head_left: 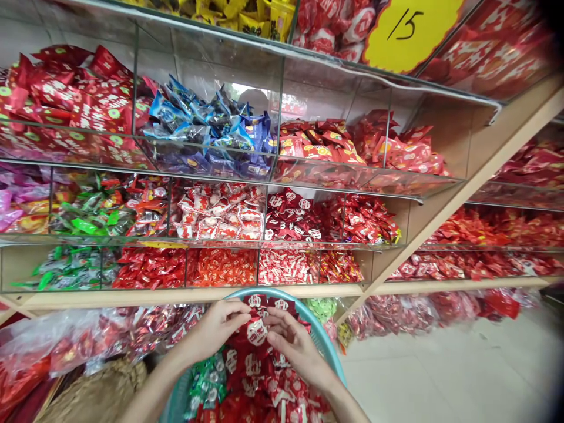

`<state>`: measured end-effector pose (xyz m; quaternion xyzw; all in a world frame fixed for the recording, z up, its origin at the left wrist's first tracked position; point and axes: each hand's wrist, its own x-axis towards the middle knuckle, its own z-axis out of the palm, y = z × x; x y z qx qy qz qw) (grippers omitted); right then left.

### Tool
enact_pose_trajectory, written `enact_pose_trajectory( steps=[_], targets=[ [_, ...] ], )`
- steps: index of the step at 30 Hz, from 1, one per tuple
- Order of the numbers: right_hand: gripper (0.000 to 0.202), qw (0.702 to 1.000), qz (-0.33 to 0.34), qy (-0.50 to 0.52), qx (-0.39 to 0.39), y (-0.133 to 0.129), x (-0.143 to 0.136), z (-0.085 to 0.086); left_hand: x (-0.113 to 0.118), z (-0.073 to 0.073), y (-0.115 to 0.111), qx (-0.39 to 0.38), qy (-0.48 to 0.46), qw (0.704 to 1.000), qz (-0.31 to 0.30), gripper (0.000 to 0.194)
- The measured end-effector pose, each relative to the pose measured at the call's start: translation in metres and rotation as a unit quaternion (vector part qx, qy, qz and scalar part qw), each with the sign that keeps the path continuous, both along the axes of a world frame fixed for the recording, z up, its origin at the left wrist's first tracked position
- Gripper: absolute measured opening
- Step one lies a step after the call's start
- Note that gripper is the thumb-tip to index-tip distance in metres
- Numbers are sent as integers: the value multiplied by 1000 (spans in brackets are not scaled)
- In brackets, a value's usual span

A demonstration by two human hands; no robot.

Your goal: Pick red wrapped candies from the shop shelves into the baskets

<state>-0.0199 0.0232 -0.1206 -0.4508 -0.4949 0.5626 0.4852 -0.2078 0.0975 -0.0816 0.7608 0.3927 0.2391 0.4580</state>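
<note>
A teal basket (328, 346) at the bottom centre holds red wrapped candies and, on its left side, green ones (207, 382). Above it my left hand (227, 323) pinches a dark red candy packet with white print (257, 332) at its left edge. On the packet's right side, my right hand (291, 338) has its fingers curved against it, thumb close to the other fingers. More dark red packets lie just behind and below both hands.
Shelves with clear dividers (282, 106) hold candies in front. A yellow price sign (412, 32) hangs at the upper right. Bagged candies (396, 314) lie under the bottom shelf (176, 296). A brown woven object (99, 393) stands at lower left; pale floor tiles (440, 376) show at right.
</note>
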Motion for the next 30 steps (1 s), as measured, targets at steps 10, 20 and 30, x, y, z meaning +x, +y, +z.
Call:
enact_pose_trajectory(
  steps=[10,20,30],
  targets=[
    [23,992,-23,101,-70,-4,-15,-18,22,-19,-2,-17,-36,999,21,24],
    [28,957,-106,241,-120,-21,-58,-57,-1,-79,-60,-236,-84,961,117,46],
    [43,981,-94,86,-148,-36,-52,-87,-23,-90,-87,-374,-128,890,228,50]
  ],
)
